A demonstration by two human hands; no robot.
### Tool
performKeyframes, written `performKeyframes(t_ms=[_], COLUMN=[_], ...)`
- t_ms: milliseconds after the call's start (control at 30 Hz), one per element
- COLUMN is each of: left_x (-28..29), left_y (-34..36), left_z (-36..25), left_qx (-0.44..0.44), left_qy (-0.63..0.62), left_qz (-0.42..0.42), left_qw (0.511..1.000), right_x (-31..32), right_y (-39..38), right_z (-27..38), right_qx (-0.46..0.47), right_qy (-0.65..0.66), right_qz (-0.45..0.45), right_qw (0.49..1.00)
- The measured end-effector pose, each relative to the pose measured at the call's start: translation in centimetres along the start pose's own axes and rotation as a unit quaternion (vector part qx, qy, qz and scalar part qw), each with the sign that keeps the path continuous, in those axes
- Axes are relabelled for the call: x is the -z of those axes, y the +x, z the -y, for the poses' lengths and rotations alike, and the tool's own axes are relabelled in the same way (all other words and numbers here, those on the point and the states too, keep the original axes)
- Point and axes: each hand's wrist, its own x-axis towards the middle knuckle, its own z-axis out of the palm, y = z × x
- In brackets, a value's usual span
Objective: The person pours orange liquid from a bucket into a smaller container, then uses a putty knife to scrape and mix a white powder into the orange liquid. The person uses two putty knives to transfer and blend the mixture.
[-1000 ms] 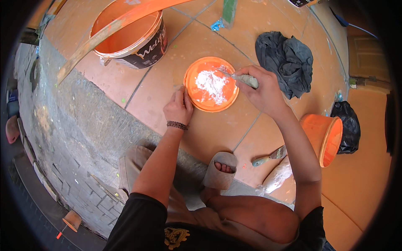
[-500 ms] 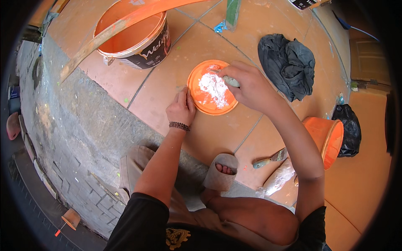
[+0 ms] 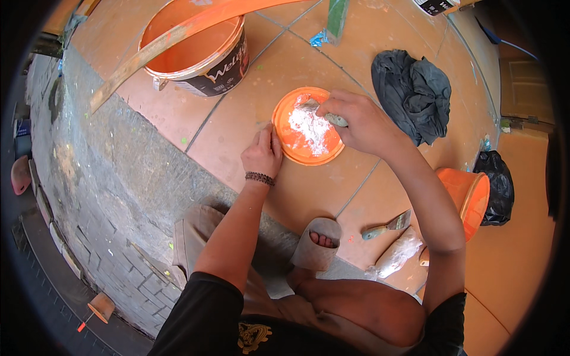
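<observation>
A round orange lid [image 3: 297,155] lies flat on the tiled floor with a heap of white powder [image 3: 312,132] spread over its middle. At its left rim, my left hand [image 3: 261,154] has its fingers closed against the edge. My right hand [image 3: 362,121] grips the pale green handle of a putty knife [image 3: 310,105]. The blade touches the upper part of the powder. On the floor near my right knee lie a second putty knife [image 3: 386,226] and a clear plastic bag of white stuff [image 3: 399,254].
A large orange-stained bucket [image 3: 228,71] stands at the far left, a wooden plank [image 3: 142,61] across its top. Crumpled dark cloth [image 3: 412,95] lies right of the lid. An orange bucket [image 3: 466,193] and a black plastic bag [image 3: 496,187] are farther right. A green post [image 3: 336,21] stands ahead.
My right hand has shifted the putty knife slightly, and more of its blade now shows over the powder. My left hand stays at the lid's rim. The whole view has moved a little.
</observation>
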Motion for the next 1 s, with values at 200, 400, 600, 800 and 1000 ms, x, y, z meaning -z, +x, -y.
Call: performKeyframes(t_ms=[200, 400, 600, 800, 1000], left_x=[-0.2, -0.2, 0.0, -0.3, -0.3], left_y=[0.0, 0.0, 0.0, 0.0, -0.1], left_z=[0.0, 0.1, -0.1, 0.0, 0.1], left_qx=[0.000, 0.001, 0.010, 0.005, 0.006], left_qy=[0.002, 0.001, 0.011, -0.002, 0.006], left_qz=[-0.003, 0.007, 0.009, -0.007, 0.000], left_qw=[1.000, 1.000, 1.000, 1.000, 1.000], right_x=[0.2, -0.4, -0.6, -1.6, -2.6], right_y=[-1.0, -3.6, -5.5, -7.6, -9.0], right_z=[-0.5, -0.2, 0.5, 0.4, 1.3], right_qx=[-0.013, -0.064, -0.117, -0.152, -0.163], right_qy=[0.004, 0.024, 0.044, 0.067, 0.089], right_qz=[-0.032, -0.075, -0.116, -0.181, -0.226], right_qw=[0.999, 0.995, 0.985, 0.969, 0.956])
